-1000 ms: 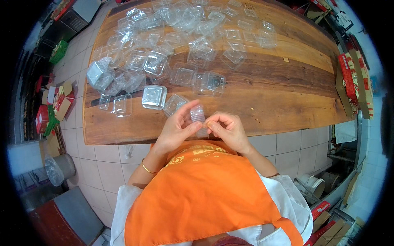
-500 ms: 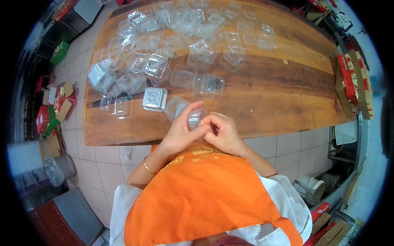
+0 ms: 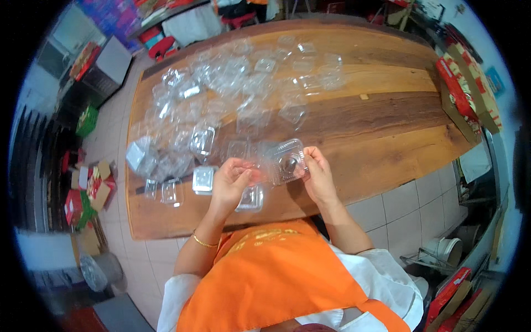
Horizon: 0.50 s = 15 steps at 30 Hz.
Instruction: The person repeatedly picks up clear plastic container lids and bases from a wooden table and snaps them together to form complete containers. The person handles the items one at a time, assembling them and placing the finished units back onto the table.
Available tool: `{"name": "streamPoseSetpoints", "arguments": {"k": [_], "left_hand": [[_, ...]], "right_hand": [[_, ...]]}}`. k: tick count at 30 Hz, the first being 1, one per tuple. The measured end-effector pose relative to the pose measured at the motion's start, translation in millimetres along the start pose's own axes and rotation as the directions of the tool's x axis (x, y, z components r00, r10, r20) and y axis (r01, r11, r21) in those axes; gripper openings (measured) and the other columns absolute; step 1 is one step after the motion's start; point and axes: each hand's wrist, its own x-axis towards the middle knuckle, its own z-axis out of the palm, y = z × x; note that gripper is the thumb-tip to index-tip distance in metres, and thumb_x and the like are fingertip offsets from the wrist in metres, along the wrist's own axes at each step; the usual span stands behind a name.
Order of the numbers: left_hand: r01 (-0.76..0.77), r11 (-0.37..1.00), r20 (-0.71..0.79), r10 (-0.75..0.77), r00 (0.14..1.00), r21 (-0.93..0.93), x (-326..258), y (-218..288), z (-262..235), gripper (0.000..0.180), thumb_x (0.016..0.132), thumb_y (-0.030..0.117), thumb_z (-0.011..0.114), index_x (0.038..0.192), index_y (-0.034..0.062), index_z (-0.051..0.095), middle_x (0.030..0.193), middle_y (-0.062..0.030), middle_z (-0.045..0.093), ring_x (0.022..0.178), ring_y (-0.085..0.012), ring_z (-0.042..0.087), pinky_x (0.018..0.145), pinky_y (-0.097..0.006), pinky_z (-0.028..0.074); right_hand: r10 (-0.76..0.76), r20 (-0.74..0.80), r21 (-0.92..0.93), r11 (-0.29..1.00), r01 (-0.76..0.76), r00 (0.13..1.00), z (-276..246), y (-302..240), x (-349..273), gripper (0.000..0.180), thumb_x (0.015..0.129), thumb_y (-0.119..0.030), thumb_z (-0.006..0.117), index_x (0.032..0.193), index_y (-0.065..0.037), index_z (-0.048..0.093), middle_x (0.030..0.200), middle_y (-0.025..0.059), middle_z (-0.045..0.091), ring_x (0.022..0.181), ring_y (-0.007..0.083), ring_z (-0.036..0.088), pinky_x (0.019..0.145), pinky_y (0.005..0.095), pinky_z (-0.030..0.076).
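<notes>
A clear plastic clamshell box (image 3: 289,161) is held up between my hands, just over the near part of the table. My right hand (image 3: 319,176) pinches its right edge. Closed on its left side is my left hand (image 3: 229,181), with the fingertips partly seen through the clear plastic. Below my left hand another clear plastic box (image 3: 251,199) lies near the table's front edge. Just left of that hand stands a silvery-looking square container (image 3: 203,180), perhaps a nested stack.
Many clear boxes (image 3: 232,72) are spread over the left and far parts of the wooden table (image 3: 381,144). A cardboard carton (image 3: 462,94) with red packs stands at the table's right end. Cartons (image 3: 97,185) and a green basket (image 3: 87,120) are on the floor at left.
My hands have moved apart and forward from the table's near edge. The clear box between them now shows spread out. The view has tilted up, showing more of the room's far side.
</notes>
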Motion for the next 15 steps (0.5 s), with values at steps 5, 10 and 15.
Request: {"name": "streamPoseSetpoints", "arguments": {"k": [5,10,15], "left_hand": [[-0.323,0.632,-0.011,0.465,0.885,0.705,48.9,36.6,26.1,0.012,0.086,0.007,0.065,0.093,0.0023,0.057,0.074,-0.0124,0.064,0.07,-0.0239,0.065,0.061,-0.035,0.049],[-0.396,0.108,0.197,0.731,0.654,0.912,136.9,52.5,42.6,0.019,0.083,0.012,0.068,0.094,0.003,0.055,0.084,-0.0146,0.062,0.077,-0.0319,0.063,0.065,-0.042,0.049],[-0.325,-0.136,0.326,0.684,0.652,0.936,195.7,79.1,71.5,0.04,0.083,0.015,0.068,0.116,0.0,0.051,0.109,-0.0175,0.06,0.101,-0.0322,0.06,0.082,-0.039,0.047]], "right_hand": [[-0.045,-0.115,0.1,0.993,0.057,0.992,-27.8,-6.8,38.7,0.009,0.102,-0.018,0.047,0.103,-0.01,0.05,0.071,-0.0032,0.045,0.058,0.0053,0.04,0.051,0.0205,0.034],[-0.06,-0.218,0.259,0.959,0.117,0.974,-42.7,-30.5,71.8,0.009,0.102,-0.017,0.046,0.106,-0.01,0.05,0.071,-0.0037,0.043,0.055,0.0046,0.037,0.048,0.0202,0.031],[-0.136,-0.256,0.277,0.938,0.208,0.957,-37.6,-45.2,79.4,0.009,0.103,-0.016,0.045,0.106,-0.01,0.05,0.072,-0.0036,0.044,0.056,0.0044,0.038,0.048,0.0197,0.031]]}}
